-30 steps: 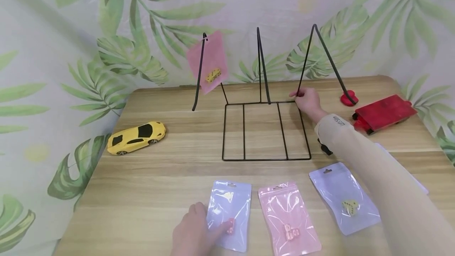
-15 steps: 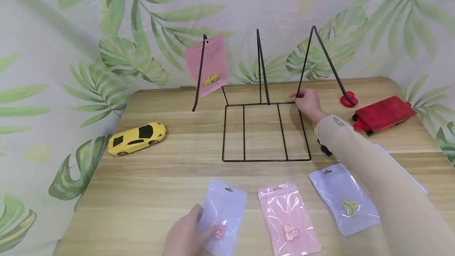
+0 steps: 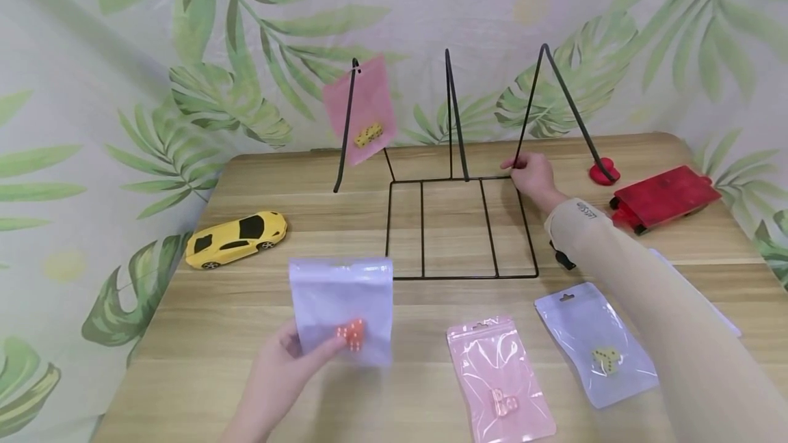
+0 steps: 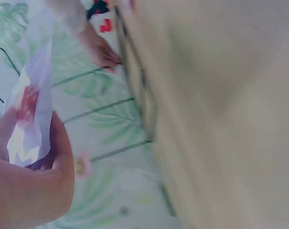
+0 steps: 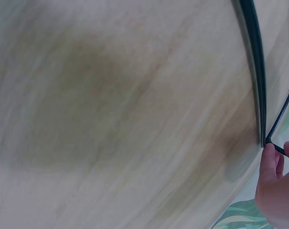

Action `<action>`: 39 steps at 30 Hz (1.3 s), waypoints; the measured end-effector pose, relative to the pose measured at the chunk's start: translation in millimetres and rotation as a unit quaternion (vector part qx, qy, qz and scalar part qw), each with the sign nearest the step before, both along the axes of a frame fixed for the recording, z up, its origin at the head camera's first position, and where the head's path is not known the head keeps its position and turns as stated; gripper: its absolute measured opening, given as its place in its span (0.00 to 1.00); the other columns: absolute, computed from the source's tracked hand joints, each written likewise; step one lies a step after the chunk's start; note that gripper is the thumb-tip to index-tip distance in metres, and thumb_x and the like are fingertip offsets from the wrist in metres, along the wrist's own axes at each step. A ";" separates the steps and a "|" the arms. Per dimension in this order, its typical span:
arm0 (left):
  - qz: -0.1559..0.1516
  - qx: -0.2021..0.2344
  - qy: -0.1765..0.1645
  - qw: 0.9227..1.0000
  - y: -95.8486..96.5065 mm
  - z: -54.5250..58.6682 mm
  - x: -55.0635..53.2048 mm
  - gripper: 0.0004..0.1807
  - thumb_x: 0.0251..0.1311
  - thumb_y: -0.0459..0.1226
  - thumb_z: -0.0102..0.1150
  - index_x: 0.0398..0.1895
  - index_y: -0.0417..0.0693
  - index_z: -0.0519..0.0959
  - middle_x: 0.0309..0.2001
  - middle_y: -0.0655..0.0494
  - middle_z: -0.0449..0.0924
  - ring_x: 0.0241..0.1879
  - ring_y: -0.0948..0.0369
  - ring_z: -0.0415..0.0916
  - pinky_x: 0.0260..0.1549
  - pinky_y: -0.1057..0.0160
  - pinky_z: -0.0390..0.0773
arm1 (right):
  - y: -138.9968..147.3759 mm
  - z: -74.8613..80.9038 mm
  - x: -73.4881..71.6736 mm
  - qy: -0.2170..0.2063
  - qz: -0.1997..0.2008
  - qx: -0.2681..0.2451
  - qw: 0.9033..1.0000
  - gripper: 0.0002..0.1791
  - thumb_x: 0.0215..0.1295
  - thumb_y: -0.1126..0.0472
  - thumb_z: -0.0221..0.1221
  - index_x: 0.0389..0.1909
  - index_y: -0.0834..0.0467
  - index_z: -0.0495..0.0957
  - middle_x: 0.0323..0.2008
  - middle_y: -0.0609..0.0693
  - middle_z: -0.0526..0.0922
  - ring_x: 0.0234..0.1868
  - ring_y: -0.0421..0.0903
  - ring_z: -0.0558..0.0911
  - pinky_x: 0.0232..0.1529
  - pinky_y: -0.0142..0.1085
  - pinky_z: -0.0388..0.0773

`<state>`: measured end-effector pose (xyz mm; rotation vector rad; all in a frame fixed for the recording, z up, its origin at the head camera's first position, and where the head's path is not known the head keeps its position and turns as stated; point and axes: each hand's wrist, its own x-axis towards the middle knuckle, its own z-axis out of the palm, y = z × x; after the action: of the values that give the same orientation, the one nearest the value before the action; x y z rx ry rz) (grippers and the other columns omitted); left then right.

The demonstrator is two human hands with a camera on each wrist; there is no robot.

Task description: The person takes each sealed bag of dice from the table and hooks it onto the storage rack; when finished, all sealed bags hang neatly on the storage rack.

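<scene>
My left hand (image 3: 277,364) pinches a pale purple zip bag (image 3: 341,286) with orange-red dice (image 3: 352,333) inside, held above the table, thumb across its front. The left wrist view shows the bag (image 4: 42,105) edge-on between thumb and fingers. My right hand (image 3: 534,176) grips the back right corner of a black wire rack (image 3: 455,278), where an upright meets the base; in the right wrist view the fingertips pinch that wire. From the rack's left hook hangs a pink bag (image 3: 363,98) with yellow dice. The middle and right hooks carry nothing.
On the table (image 3: 246,333) lie a pink bag (image 3: 492,354) with pink dice and a purple bag (image 3: 579,320) with yellow dice. Another purple bag is partly behind my right arm. A yellow toy car (image 3: 237,238) stands left, a red toy vehicle (image 3: 667,193) right.
My left hand has picked the purple bag with the orange-red dice up off the table and raised it forward and left, turning it upright. My right hand has stayed on the rack.
</scene>
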<state>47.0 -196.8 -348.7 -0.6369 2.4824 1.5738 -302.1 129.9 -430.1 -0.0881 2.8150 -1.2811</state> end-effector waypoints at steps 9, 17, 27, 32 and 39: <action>0.013 0.075 0.154 0.985 14.7 32.3 -42.5 0.20 0.54 0.30 0.69 0.50 0.34 0.78 0.41 0.64 0.87 0.42 0.68 0.84 0.44 0.69 0.83 | -0.7 -0.7 -0.5 -0.016 -0.006 -0.001 1.000 0.18 0.61 0.72 0.47 0.45 0.66 0.83 0.47 0.66 0.83 0.46 0.54 0.77 0.39 0.32 0.69; 0.026 0.085 0.161 0.983 14.6 26.6 -62.9 0.18 0.56 0.32 0.68 0.49 0.36 0.77 0.37 0.72 0.85 0.41 0.67 0.85 0.44 0.69 0.83 | -1.3 -2.6 -1.7 -0.017 -0.009 -0.001 1.000 0.18 0.61 0.72 0.46 0.45 0.65 0.83 0.47 0.65 0.83 0.46 0.54 0.77 0.39 0.33 0.69; 0.031 0.073 0.153 0.985 9.6 20.9 -86.3 0.18 0.57 0.36 0.68 0.49 0.37 0.78 0.37 0.66 0.86 0.38 0.70 0.83 0.41 0.71 0.83 | -1.2 -2.9 -3.2 -0.026 -0.012 0.002 1.000 0.18 0.62 0.72 0.47 0.45 0.64 0.83 0.49 0.64 0.83 0.47 0.53 0.77 0.41 0.34 0.70; 0.041 0.067 0.165 0.983 4.7 19.5 -109.4 0.20 0.58 0.42 0.68 0.48 0.39 0.79 0.36 0.67 0.85 0.37 0.69 0.82 0.41 0.71 0.82 | -1.1 -1.9 -1.7 -0.025 -0.013 -0.004 1.000 0.18 0.62 0.72 0.46 0.45 0.65 0.83 0.49 0.65 0.83 0.47 0.53 0.76 0.40 0.33 0.69; 0.096 0.109 0.162 0.976 7.0 23.0 -145.2 0.26 0.56 0.50 0.68 0.50 0.42 0.78 0.40 0.62 0.81 0.41 0.66 0.76 0.44 0.71 0.78 | -0.6 -1.0 0.2 -0.013 -0.008 -0.012 1.000 0.19 0.62 0.72 0.45 0.44 0.67 0.83 0.46 0.67 0.83 0.43 0.52 0.75 0.36 0.31 0.68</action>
<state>-98.2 -189.8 -325.7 -0.6483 2.4693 2.1414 -301.9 129.3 -431.1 -0.0484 2.7849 -1.3088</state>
